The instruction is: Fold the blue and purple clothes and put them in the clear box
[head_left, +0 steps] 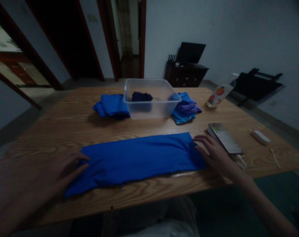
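A blue cloth (pixel 139 159), folded into a long flat strip, lies across the front of the wooden table. At its left end rests my left hand (pixel 69 168), thumb and fingers apart, fingertips touching the fabric. My right hand (pixel 212 153) is at the opposite end, with fingers slightly bent and spread at the cloth's edge. Behind the strip stands a clear plastic bin (pixel 151 110) with a dark rolled cloth (pixel 141 96) inside. Another folded blue cloth (pixel 111 104) sits left of the bin. A crumpled blue and purple cloth (pixel 186 108) lies on its right.
To the right are a phone (pixel 225 138), a white oblong case (pixel 260 137) and a thin white stick (pixel 275 158). A clear bottle with a fruit label (pixel 220 92) stands farther back. The table's front edge (pixel 139 195) runs close below the cloth strip.
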Available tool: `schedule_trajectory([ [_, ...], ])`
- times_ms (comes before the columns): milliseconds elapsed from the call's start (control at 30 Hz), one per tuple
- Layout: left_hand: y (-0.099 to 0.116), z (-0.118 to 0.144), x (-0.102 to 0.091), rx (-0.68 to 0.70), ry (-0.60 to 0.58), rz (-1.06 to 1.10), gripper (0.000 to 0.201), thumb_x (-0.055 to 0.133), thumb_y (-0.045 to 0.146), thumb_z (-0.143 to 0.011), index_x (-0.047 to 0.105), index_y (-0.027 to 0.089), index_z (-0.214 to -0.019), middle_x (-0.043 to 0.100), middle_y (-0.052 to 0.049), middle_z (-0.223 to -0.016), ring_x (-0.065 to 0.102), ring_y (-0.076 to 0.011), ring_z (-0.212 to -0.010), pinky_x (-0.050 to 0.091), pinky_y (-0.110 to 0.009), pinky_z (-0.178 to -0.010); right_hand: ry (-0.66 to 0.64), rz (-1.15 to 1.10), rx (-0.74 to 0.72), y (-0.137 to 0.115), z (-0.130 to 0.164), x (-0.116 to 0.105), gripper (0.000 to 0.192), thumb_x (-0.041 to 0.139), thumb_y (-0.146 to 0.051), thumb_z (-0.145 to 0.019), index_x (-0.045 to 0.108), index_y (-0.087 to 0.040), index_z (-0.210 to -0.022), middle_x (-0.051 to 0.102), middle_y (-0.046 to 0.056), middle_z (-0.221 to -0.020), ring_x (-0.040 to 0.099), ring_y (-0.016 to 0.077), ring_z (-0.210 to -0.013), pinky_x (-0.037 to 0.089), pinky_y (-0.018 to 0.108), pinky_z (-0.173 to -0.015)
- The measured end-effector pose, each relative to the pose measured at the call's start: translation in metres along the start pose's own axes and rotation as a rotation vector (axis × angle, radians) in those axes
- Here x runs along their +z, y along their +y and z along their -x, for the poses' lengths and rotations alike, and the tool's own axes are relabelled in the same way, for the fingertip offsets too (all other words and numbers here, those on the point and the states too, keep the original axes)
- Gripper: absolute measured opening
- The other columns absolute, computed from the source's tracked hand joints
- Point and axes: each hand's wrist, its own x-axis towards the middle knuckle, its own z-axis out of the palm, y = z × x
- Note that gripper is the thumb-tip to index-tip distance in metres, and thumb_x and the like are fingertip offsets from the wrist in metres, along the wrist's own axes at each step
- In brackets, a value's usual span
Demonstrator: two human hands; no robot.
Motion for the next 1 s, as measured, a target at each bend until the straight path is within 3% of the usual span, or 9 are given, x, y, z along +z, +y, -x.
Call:
schedule_trajectory([
  [133, 0.047, -0.045, 0.024, 0.088, 0.014, 0.039, 0.059, 0.036, 0.062, -0.113, 0.051, 0.031, -0.161, 0.055, -0.005, -0.166, 0.053, -0.0289, -0.154, 0.038, -0.057, -0.134, -0.016, 0.072, -0.095, -0.007, -0.036, 0.036, 0.048, 0.042, -0.044, -0.116, 0.053, -0.028, -0.16, 0.058, 0.011, -0.162, 0.054, 0.0315, -0.151, 0.043, 0.058, -0.129],
  [233, 0.069, -0.054, 0.055, 0.223, 0.002, -0.101, 0.064, 0.035, 0.06, -0.115, 0.043, 0.028, -0.169, 0.042, -0.008, -0.177, 0.038, -0.0297, -0.165, 0.026, -0.058, -0.139, -0.106, 0.137, -0.139, -0.001, -0.045, 0.058, 0.056, 0.039, -0.049, -0.117, 0.042, -0.027, -0.169, 0.05, 0.011, -0.17, 0.046, 0.0318, -0.159, 0.035, 0.062, -0.133],
  [333, 0.071, -0.048, 0.071, 0.265, 0.008, -0.202, 0.068, 0.039, 0.06, -0.114, 0.034, 0.029, -0.174, 0.036, -0.008, -0.18, 0.035, -0.0291, -0.167, 0.027, -0.057, -0.139, -0.125, 0.198, -0.148, 0.015, -0.04, 0.07, 0.063, 0.036, -0.048, -0.118, 0.029, -0.026, -0.176, 0.037, 0.011, -0.178, 0.035, 0.0319, -0.166, 0.032, 0.063, -0.135],
  [433, 0.063, -0.041, 0.07, 0.259, 0.013, -0.23, 0.071, 0.042, 0.062, -0.113, 0.029, 0.031, -0.176, 0.033, -0.007, -0.181, 0.035, -0.0292, -0.167, 0.03, -0.056, -0.138, -0.089, 0.265, -0.141, 0.025, -0.032, 0.072, 0.064, 0.032, -0.045, -0.119, 0.021, -0.027, -0.179, 0.035, 0.01, -0.179, 0.032, 0.0337, -0.167, 0.032, 0.065, -0.134],
  [533, 0.066, -0.043, 0.064, 0.254, 0.009, -0.26, 0.071, 0.038, 0.061, -0.114, 0.028, 0.029, -0.176, 0.033, -0.007, -0.181, 0.033, -0.0304, -0.168, 0.029, -0.059, -0.138, -0.044, 0.305, -0.173, 0.009, -0.035, 0.07, 0.068, 0.035, -0.047, -0.118, 0.015, -0.026, -0.18, 0.033, 0.011, -0.18, 0.028, 0.0354, -0.168, 0.026, 0.067, -0.136],
  [667, 0.101, -0.056, 0.063, 0.292, 0.016, -0.291, 0.069, 0.033, 0.058, -0.116, 0.03, 0.025, -0.176, 0.033, -0.008, -0.18, 0.028, -0.0297, -0.17, 0.024, -0.06, -0.14, -0.043, 0.274, -0.258, -0.039, -0.049, 0.076, 0.072, 0.04, -0.046, -0.117, 0.009, -0.029, -0.181, 0.022, 0.01, -0.183, 0.021, 0.0329, -0.17, 0.023, 0.063, -0.138],
  [767, 0.132, -0.063, 0.071, 0.34, 0.009, -0.285, 0.071, 0.033, 0.06, -0.115, 0.03, 0.022, -0.176, 0.034, -0.01, -0.179, 0.03, -0.029, -0.169, 0.028, -0.059, -0.139, -0.091, 0.226, -0.285, -0.063, -0.056, 0.085, 0.073, 0.041, -0.048, -0.117, 0.011, -0.028, -0.18, 0.026, 0.011, -0.182, 0.025, 0.0318, -0.169, 0.028, 0.061, -0.138],
  [867, 0.145, -0.063, 0.079, 0.329, 0.015, -0.275, 0.074, 0.035, 0.062, -0.114, 0.029, 0.022, -0.176, 0.035, -0.009, -0.179, 0.032, -0.0291, -0.168, 0.033, -0.059, -0.137, -0.113, 0.186, -0.254, -0.062, -0.055, 0.09, 0.076, 0.042, -0.053, -0.117, 0.01, -0.027, -0.181, 0.031, 0.012, -0.18, 0.031, 0.0319, -0.167, 0.031, 0.06, -0.136],
  [1000, 0.142, -0.058, 0.082, 0.314, 0.025, -0.26, 0.078, 0.038, 0.066, -0.112, 0.026, 0.024, -0.177, 0.036, -0.009, -0.179, 0.034, -0.0307, -0.167, 0.032, -0.06, -0.137, -0.105, 0.178, -0.215, -0.052, -0.047, 0.087, 0.078, 0.044, -0.054, -0.116, 0.005, -0.034, -0.18, 0.03, 0.008, -0.181, 0.03, 0.033, -0.168, 0.027, 0.064, -0.137],
])
